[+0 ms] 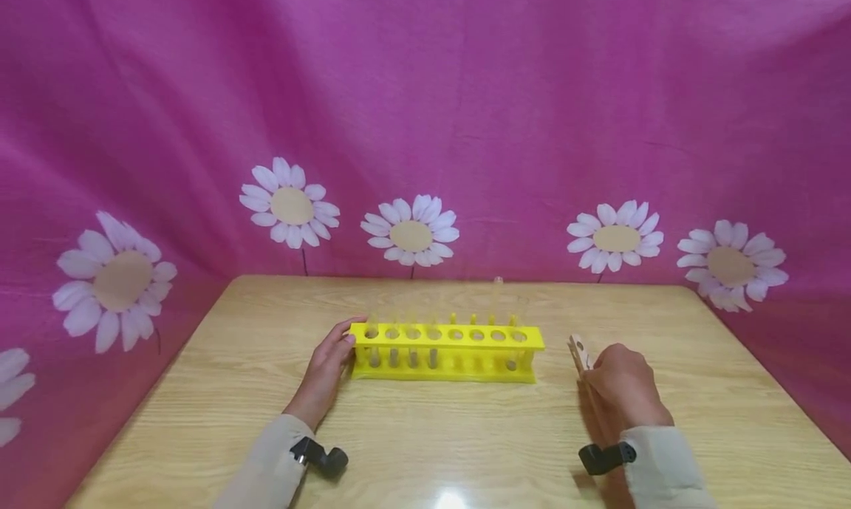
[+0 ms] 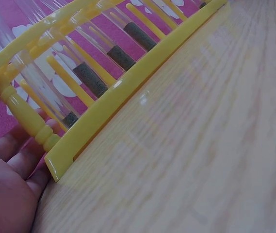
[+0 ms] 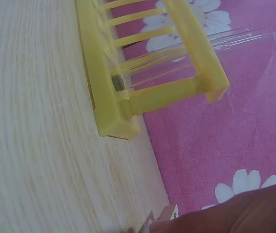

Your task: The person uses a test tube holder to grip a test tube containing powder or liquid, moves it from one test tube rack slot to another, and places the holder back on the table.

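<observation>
A yellow test tube rack (image 1: 447,337) stands on the table. My left hand (image 1: 326,365) grips its left end, with fingers behind the end post (image 2: 24,111). Several clear test tubes stand in the left holes, dark material at their bottoms, as in this test tube (image 2: 90,79). Another test tube (image 3: 159,60), with a small dark lump in it, is in the rightmost hole. One tube (image 1: 498,289) rises behind the rack, seemingly over a peg. To the right of the rack, my right hand (image 1: 625,380) holds a wooden test tube holder (image 1: 580,352), its tip apart from the rack.
The wooden table (image 1: 425,428) reaches back to a pink cloth (image 1: 465,125) printed with white flowers, which hangs behind it and at both sides. Yellow pegs (image 1: 473,319) stick up along the rack's back. A black wrist camera (image 1: 601,459) sits on the right sleeve.
</observation>
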Motion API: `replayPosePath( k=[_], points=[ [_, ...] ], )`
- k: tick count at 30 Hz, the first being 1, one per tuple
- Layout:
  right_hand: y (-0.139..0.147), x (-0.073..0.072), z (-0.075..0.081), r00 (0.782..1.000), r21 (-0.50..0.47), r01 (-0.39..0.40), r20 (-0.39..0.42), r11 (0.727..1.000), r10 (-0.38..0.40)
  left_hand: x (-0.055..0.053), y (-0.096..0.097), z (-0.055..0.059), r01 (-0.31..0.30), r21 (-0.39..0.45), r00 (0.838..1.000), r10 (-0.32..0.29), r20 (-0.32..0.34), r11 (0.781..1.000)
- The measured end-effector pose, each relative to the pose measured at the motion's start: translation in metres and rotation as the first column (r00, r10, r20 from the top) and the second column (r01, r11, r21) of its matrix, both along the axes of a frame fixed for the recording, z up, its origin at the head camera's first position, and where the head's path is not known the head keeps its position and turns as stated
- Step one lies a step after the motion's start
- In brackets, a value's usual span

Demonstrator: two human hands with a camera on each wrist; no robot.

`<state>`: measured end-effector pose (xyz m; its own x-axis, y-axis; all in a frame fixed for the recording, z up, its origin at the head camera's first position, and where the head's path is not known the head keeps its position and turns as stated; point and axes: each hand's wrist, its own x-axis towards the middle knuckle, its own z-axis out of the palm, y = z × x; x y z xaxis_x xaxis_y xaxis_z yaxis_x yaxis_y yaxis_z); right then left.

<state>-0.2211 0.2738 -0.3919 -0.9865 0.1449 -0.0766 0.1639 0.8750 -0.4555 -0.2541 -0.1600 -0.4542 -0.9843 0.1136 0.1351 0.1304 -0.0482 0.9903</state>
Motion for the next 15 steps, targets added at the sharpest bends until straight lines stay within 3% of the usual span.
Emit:
replayPosePath(
  k=[15],
  points=[
    [-0.0027, -0.0011, -0.0005, 0.998, 0.011, 0.007, 0.057, 1.000, -0.008, 0.0049, 0.0020, 0.0031, -0.037, -0.019, 0.999, 0.036, -0.011, 0.999]
  ],
)
